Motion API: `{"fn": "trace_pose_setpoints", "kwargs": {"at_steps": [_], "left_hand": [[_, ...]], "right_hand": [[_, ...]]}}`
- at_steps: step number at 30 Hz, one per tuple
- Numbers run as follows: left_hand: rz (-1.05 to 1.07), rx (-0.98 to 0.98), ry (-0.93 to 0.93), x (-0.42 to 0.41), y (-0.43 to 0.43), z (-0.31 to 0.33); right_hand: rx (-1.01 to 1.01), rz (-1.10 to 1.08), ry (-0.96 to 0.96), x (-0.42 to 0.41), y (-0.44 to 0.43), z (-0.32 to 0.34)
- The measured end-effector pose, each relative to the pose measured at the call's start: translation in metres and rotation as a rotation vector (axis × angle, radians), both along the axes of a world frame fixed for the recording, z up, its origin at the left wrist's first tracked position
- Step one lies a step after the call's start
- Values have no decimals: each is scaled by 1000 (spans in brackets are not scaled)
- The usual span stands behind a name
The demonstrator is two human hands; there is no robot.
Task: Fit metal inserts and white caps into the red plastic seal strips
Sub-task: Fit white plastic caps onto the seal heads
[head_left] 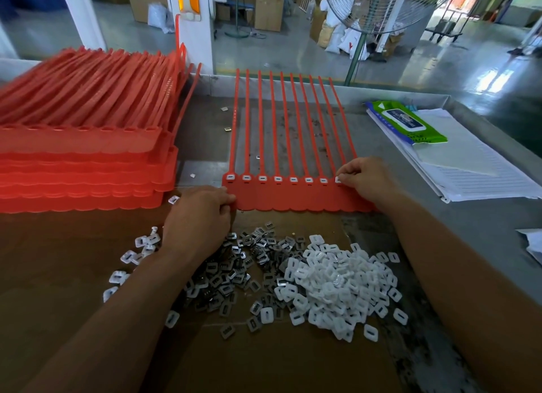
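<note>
A red seal strip sheet lies flat in front of me, its several long tails pointing away. White caps sit in a row of its sockets. My right hand pinches a white cap at a socket near the sheet's right end. My left hand grips the sheet's lower left corner. Below the sheet lie a heap of metal inserts and, to its right, a heap of loose white caps.
A tall stack of red seal sheets fills the left side. Lined papers with a green wipes pack lie at right. Brown cardboard covers the near table. Stray caps lie left of my left forearm.
</note>
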State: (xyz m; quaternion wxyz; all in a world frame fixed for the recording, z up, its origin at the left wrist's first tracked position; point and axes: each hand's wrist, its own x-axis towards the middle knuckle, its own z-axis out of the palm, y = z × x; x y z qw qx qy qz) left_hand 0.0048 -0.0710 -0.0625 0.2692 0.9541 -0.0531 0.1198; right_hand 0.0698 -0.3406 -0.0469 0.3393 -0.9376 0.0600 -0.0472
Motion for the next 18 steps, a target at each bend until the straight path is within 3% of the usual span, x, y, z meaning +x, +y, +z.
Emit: {"fn": "trace_pose_setpoints", "kwargs": {"at_steps": [11,18], "left_hand": [[-8,4,-8,-1,0,0],[-15,14,-1,1,0,0]], "right_hand": [[-32,2,-28,-8,4,0],[89,-22,-19,-6,5,3]]}}
